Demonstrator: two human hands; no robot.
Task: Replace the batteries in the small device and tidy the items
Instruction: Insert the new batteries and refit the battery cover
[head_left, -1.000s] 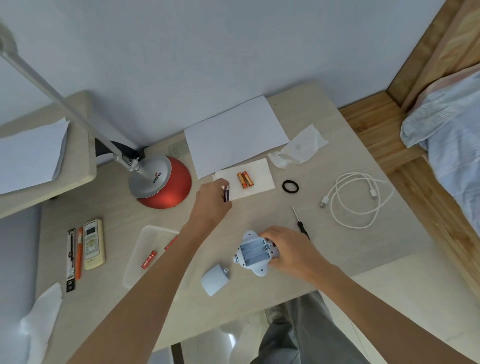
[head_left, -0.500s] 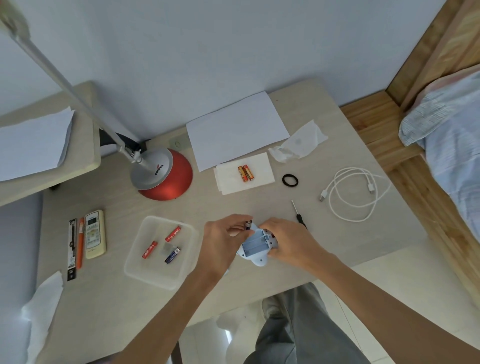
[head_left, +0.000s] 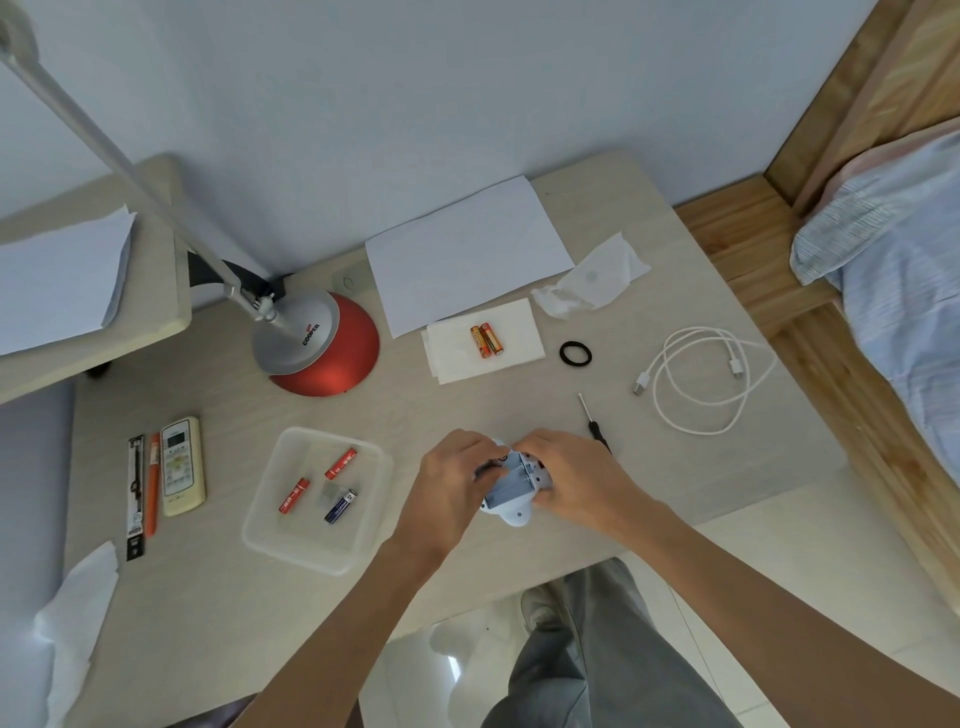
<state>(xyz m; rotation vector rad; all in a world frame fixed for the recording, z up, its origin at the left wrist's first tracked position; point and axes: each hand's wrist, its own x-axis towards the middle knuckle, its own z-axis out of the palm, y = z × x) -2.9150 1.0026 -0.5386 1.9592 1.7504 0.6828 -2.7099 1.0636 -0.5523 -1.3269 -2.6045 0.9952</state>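
Desk (head_left: 467, 405), mid-swap: my left hand (head_left: 451, 486) pinches a battery (head_left: 485, 469) at the device (head_left: 511, 483) bay's left edge; my right hand (head_left: 574, 480) grips the device.

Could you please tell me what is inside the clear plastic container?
The clear container holds a red battery, a second red battery and a dark blue battery. A grey patch beside the blue one is too faint to name. Nothing covers the inside.

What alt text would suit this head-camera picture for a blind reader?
Over a desk, the right hand holds a small open device while the left hand pinches a dark battery at it. A clear tray with three batteries sits left; two orange batteries lie on a napkin.
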